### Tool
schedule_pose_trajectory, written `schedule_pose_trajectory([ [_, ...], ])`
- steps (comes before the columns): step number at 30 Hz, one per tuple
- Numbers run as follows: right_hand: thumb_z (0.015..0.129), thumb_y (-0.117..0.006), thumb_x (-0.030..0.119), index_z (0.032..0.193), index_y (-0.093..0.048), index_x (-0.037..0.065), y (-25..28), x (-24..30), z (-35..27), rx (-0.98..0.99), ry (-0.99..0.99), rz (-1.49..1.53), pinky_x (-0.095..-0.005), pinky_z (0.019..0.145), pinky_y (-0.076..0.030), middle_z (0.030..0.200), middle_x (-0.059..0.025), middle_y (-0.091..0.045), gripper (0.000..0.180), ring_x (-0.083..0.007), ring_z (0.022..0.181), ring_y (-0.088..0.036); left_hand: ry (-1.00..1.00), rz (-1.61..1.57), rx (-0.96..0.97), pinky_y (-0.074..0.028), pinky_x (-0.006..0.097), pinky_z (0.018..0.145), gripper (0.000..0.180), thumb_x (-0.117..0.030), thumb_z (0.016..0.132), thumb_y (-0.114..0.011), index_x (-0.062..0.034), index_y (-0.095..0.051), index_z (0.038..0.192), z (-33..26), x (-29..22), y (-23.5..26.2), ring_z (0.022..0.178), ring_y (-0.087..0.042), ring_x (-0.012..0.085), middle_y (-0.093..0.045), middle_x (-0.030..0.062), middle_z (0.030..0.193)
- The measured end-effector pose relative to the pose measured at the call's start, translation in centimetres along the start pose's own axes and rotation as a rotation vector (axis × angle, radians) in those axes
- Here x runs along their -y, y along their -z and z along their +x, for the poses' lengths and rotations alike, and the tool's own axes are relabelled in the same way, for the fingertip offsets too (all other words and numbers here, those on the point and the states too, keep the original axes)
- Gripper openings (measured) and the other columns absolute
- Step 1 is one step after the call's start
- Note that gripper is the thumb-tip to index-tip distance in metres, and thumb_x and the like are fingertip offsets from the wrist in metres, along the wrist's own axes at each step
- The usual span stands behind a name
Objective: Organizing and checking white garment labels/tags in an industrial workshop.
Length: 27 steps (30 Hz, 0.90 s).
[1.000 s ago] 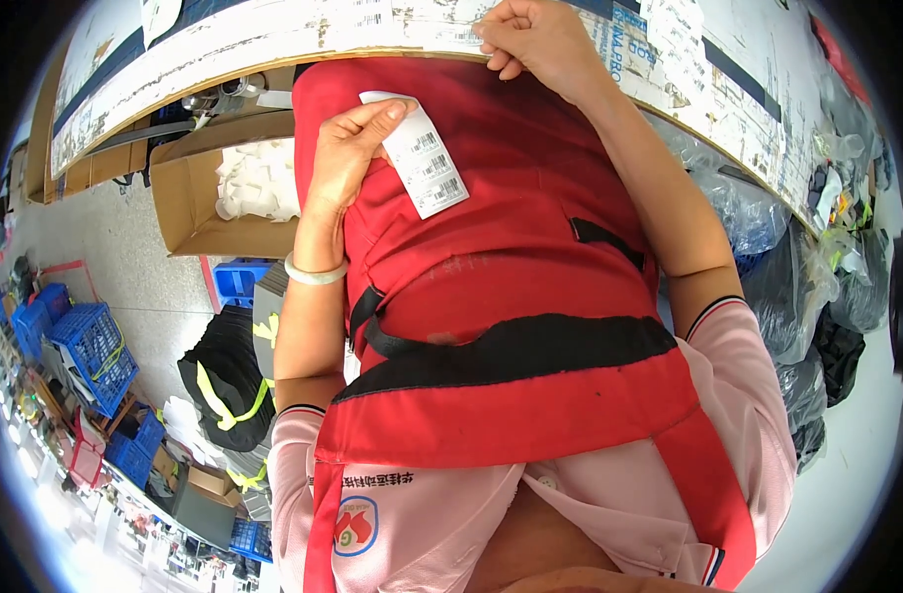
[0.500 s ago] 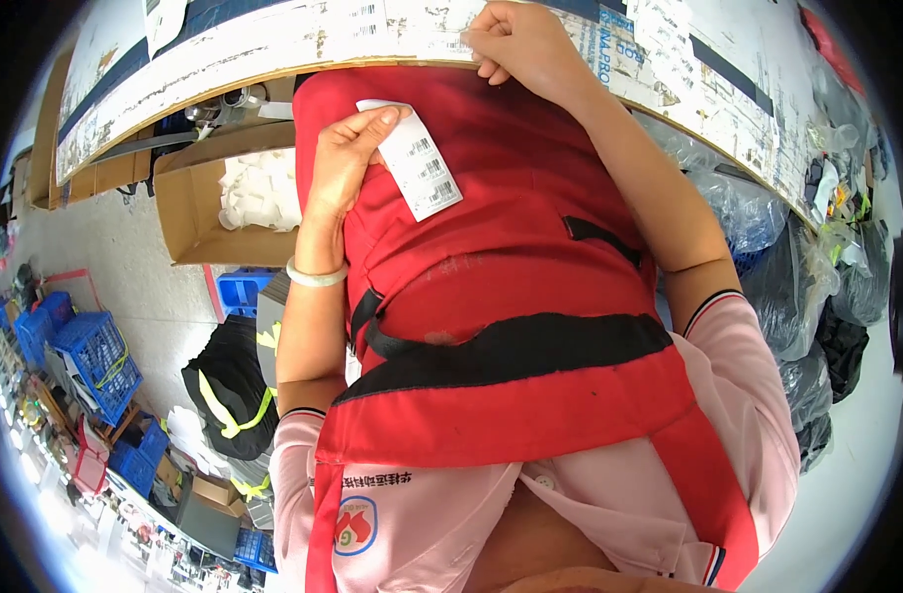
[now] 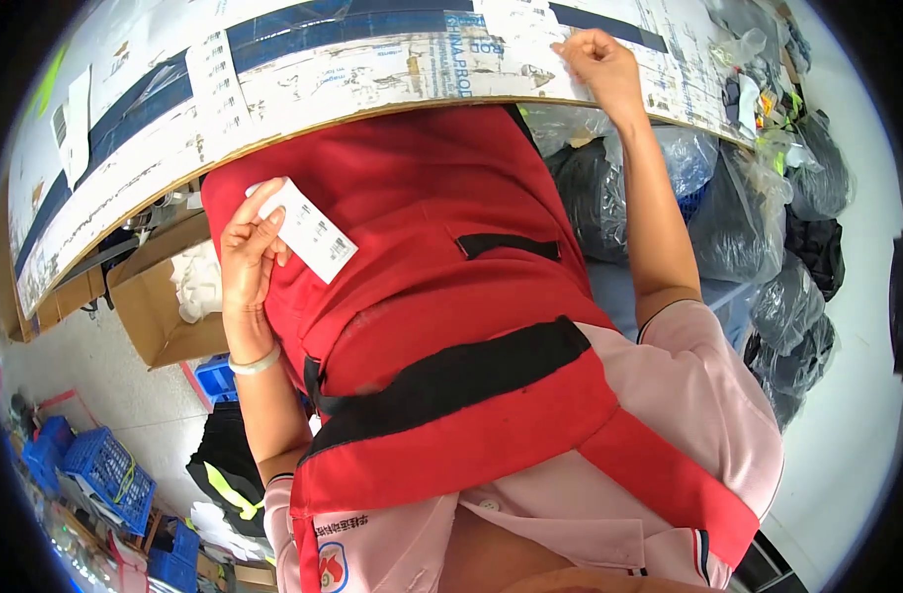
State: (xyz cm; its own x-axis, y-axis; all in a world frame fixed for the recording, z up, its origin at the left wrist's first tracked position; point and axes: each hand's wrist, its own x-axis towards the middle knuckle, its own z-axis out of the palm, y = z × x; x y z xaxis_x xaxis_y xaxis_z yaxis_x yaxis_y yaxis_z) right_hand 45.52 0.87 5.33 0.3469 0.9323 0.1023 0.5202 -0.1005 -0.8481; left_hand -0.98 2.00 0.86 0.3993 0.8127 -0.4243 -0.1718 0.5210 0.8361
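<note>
My left hand [image 3: 254, 242] is closed on a strip of white barcode labels [image 3: 318, 239], pinched at its upper end between thumb and fingers. The strip hangs over the red apron [image 3: 412, 198] on my lap, its printed side up. Out over the worn white tabletop [image 3: 352, 74], my right hand [image 3: 604, 71] has its thumb and fingertips pressed together. They are at the side of another white label strip [image 3: 520, 49] lying on the board; whatever is between them is too small to make out.
More label strips [image 3: 217, 74] lie on the tabletop's left part. Below it stands an open cardboard box [image 3: 155, 316] of white scraps. Filled plastic bags [image 3: 733, 222] crowd the right side. Blue crates [image 3: 115, 474] and a dark bundle [image 3: 224, 445] are on the floor at left.
My view has turned, so the tabletop shows more. My right hand has moved rightward along the board to the label strip there. My left hand still holds its strip, now nearer the lap's left edge.
</note>
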Motion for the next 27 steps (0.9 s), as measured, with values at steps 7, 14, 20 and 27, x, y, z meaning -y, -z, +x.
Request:
schedule_pose_trajectory([
  [7, 0.080, -0.074, 0.024, 0.088, -0.066, 0.005, -2.6, 1.1, -1.0, -0.182, 0.045, -0.568, -0.0222, 0.058, -0.043, 0.075, 0.0043, -0.060, 0.023, -0.0049, 0.066, -0.051, 0.022, -0.017, -0.066, -0.037, 0.019, 0.043, 0.026, -0.008, 0.091, -0.060, 0.0003, -0.062, 0.116, -0.7, -0.2, -0.9, 0.050, -0.046, 0.0045, -0.061, 0.0008, 0.072],
  [14, 0.088, -0.065, 0.020, 0.096, -0.067, 0.002, -15.0, 10.9, -7.3, 0.822, 0.131, 0.228, -0.0212, 0.058, -0.043, 0.074, 0.0011, -0.061, 0.020, -0.0044, 0.065, -0.052, -0.079, 0.105, -0.055, -0.037, 0.018, 0.046, 0.022, -0.006, 0.089, -0.062, 0.0006, -0.065, 0.110, -1.2, -1.4, -3.2, 0.049, -0.047, 0.0050, -0.062, 0.0010, 0.070],
  [20, 0.088, -0.066, 0.019, 0.090, -0.066, 0.000, -18.0, 12.8, -7.7, 0.878, -0.186, 0.399, -0.0201, 0.050, -0.042, 0.062, -0.0015, -0.057, 0.019, -0.0058, 0.052, -0.051, -0.177, 0.102, 0.017, -0.049, 0.020, 0.061, 0.025, -0.001, 0.085, -0.066, 0.0024, -0.064, 0.110, -1.6, -2.0, -3.2, 0.070, -0.059, 0.0079, -0.068, 0.0077, 0.090],
  [27, 0.090, -0.063, 0.014, 0.092, -0.065, 0.001, -18.9, 12.2, -7.4, 0.790, -0.002, 0.439, -0.0201, 0.058, -0.046, 0.080, -0.0017, -0.062, 0.013, -0.0056, 0.066, -0.056, -0.108, 0.089, 0.011, -0.051, 0.022, 0.065, 0.025, 0.002, 0.082, -0.069, 0.0043, -0.065, 0.107, -1.4, -1.3, -3.0, 0.074, -0.062, 0.0092, -0.068, 0.0081, 0.088],
])
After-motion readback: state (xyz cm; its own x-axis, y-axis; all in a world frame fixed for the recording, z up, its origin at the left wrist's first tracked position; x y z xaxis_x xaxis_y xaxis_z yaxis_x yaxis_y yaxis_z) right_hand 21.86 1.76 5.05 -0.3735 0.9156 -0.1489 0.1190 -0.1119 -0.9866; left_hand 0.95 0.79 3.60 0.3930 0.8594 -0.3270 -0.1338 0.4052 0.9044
